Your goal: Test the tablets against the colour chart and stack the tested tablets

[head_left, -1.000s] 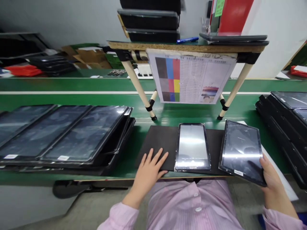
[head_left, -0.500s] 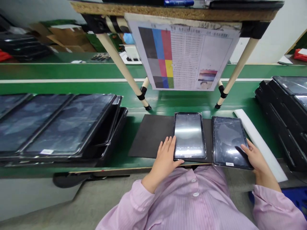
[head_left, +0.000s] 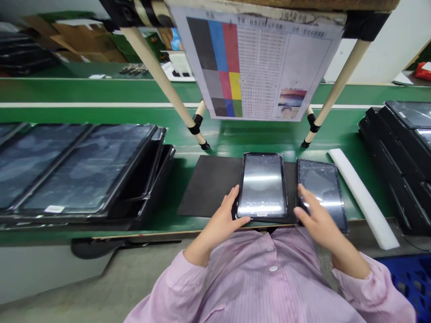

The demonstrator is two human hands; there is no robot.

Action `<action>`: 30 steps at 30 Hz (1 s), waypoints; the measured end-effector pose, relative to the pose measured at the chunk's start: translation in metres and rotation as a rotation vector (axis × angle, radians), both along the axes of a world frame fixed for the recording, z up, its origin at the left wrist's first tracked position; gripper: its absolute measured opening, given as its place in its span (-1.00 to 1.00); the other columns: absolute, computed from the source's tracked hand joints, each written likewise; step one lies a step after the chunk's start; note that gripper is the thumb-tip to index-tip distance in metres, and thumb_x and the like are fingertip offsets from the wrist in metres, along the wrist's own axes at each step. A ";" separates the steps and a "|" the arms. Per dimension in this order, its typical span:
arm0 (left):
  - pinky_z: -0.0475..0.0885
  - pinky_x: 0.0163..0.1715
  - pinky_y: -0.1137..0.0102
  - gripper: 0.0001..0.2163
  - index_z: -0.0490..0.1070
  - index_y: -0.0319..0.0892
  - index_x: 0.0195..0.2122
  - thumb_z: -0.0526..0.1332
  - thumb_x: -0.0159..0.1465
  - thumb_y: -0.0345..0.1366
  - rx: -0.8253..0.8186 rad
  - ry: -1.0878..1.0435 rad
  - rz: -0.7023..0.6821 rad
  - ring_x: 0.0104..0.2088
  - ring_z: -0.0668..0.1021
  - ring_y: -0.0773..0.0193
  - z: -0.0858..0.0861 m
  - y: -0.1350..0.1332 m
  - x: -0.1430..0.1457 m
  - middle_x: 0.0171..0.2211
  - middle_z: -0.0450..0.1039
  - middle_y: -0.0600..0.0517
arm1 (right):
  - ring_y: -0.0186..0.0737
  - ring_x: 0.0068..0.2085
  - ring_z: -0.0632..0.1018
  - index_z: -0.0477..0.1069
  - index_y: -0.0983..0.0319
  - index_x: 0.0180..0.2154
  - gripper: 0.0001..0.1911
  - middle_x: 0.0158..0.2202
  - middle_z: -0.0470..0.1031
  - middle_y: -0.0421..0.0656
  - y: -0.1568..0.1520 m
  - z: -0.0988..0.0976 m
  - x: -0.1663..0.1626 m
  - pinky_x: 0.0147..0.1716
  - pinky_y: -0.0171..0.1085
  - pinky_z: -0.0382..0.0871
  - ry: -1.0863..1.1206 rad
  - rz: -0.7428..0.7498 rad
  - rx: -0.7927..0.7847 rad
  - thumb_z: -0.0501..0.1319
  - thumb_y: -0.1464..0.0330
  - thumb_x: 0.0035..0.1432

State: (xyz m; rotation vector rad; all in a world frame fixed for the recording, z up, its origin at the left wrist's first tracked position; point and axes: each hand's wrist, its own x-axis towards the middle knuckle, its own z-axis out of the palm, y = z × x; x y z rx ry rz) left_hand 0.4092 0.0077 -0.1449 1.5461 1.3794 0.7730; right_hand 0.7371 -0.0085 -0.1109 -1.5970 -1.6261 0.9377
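Two tablets lie side by side on a black mat (head_left: 205, 184) at the near edge of the green bench. The left tablet (head_left: 261, 184) has a bright reflective screen. My left hand (head_left: 226, 217) grips its lower left corner, thumb along the bottom edge and fingers on the left side. The right tablet (head_left: 325, 188) is darker. My right hand (head_left: 314, 217) hovers over its lower left part with fingers spread, holding nothing.
Overlapping dark tablets in trays (head_left: 81, 170) fill the left. More black trays (head_left: 400, 152) are stacked at the right. A white foam strip (head_left: 362, 197) lies beside the right tablet. A small stand on cream legs (head_left: 161, 76) carries a colour chart sheet (head_left: 259, 63) above the mat.
My right hand let go of the right tablet's edge and moved left over its screen. My left hand closed on the left tablet's corner. The view tilted slightly downward.
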 end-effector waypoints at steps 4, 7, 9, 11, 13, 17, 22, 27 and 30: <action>0.14 0.50 0.01 -0.21 0.19 -0.14 0.49 0.38 0.27 -0.08 -0.172 -0.430 0.296 0.51 0.27 -0.06 0.006 0.003 0.016 0.46 0.26 -0.31 | 0.07 0.61 0.01 -0.02 0.00 0.56 0.04 0.63 -0.09 -0.12 0.000 -0.013 -0.054 0.58 0.19 -0.20 0.295 0.007 -0.172 0.25 -0.23 0.25; 0.23 0.46 0.03 -0.35 0.32 -0.16 0.40 0.36 0.30 -0.16 -0.166 -0.503 0.408 0.46 0.37 -0.06 0.008 0.008 0.029 0.41 0.35 -0.31 | 0.03 0.61 -0.01 -0.10 0.04 0.58 0.08 0.62 -0.08 -0.06 0.001 -0.019 -0.069 0.58 0.17 -0.27 0.355 -0.085 -0.131 0.23 -0.24 0.26; 0.27 0.45 0.06 -0.47 0.42 -0.15 0.32 0.34 0.32 -0.21 -0.129 -0.499 0.450 0.43 0.42 -0.04 0.011 0.010 0.030 0.39 0.40 -0.27 | 0.01 0.61 0.00 -0.14 0.02 0.58 0.05 0.61 -0.05 -0.04 -0.001 -0.018 -0.075 0.58 0.17 -0.25 0.369 -0.082 -0.108 0.22 -0.21 0.30; 0.31 0.43 0.09 -0.55 0.48 -0.15 0.25 0.32 0.34 -0.21 -0.085 -0.487 0.507 0.39 0.46 -0.02 0.015 0.011 0.023 0.37 0.43 -0.24 | 0.00 0.60 0.04 -0.18 -0.02 0.58 0.02 0.61 -0.03 -0.04 -0.004 -0.015 -0.083 0.58 0.18 -0.22 0.393 -0.023 -0.096 0.20 -0.18 0.33; 0.33 0.41 0.10 -0.56 0.48 -0.16 0.24 0.31 0.36 -0.20 -0.028 -0.452 0.578 0.37 0.48 -0.01 0.018 0.011 0.009 0.36 0.44 -0.24 | 0.01 0.59 0.08 -0.22 -0.04 0.58 0.00 0.59 0.00 -0.05 -0.005 -0.013 -0.094 0.57 0.18 -0.21 0.429 0.074 -0.093 0.19 -0.16 0.35; 0.37 0.36 0.10 -0.53 0.42 -0.19 0.26 0.30 0.37 -0.16 0.086 -0.321 0.714 0.32 0.52 0.00 0.020 0.013 -0.029 0.32 0.46 -0.26 | 0.10 0.57 0.13 -0.23 0.00 0.58 0.08 0.55 0.08 0.02 0.001 -0.021 -0.130 0.56 0.24 -0.20 0.517 0.205 -0.160 0.20 -0.23 0.29; 0.44 0.28 0.02 -0.50 0.38 -0.27 0.30 0.26 0.39 -0.16 0.138 -0.069 0.788 0.22 0.59 -0.07 0.014 0.023 -0.065 0.23 0.52 -0.34 | 0.14 0.55 0.20 -0.14 -0.10 0.57 0.02 0.52 0.13 -0.02 0.021 -0.041 -0.165 0.54 0.25 -0.04 0.695 0.273 -0.191 0.26 -0.16 0.28; 0.23 0.42 -0.12 -0.48 0.42 -0.28 0.29 0.31 0.33 -0.24 0.142 0.233 0.716 0.36 0.44 -0.22 0.011 0.023 -0.068 0.28 0.48 -0.33 | 0.12 0.51 0.30 0.05 -0.14 0.51 -0.12 0.49 0.23 -0.03 0.045 -0.050 -0.161 0.54 0.20 -0.01 0.761 0.226 -0.238 0.27 -0.13 0.29; 0.32 0.38 -0.01 -0.47 0.36 -0.34 0.35 0.23 0.41 -0.20 0.081 0.334 0.652 0.33 0.49 -0.18 0.018 0.023 -0.065 0.28 0.47 -0.37 | 0.11 0.53 0.25 0.14 -0.09 0.48 -0.13 0.50 0.23 -0.05 0.051 -0.050 -0.148 0.55 0.16 -0.05 0.650 0.145 -0.222 0.30 -0.14 0.26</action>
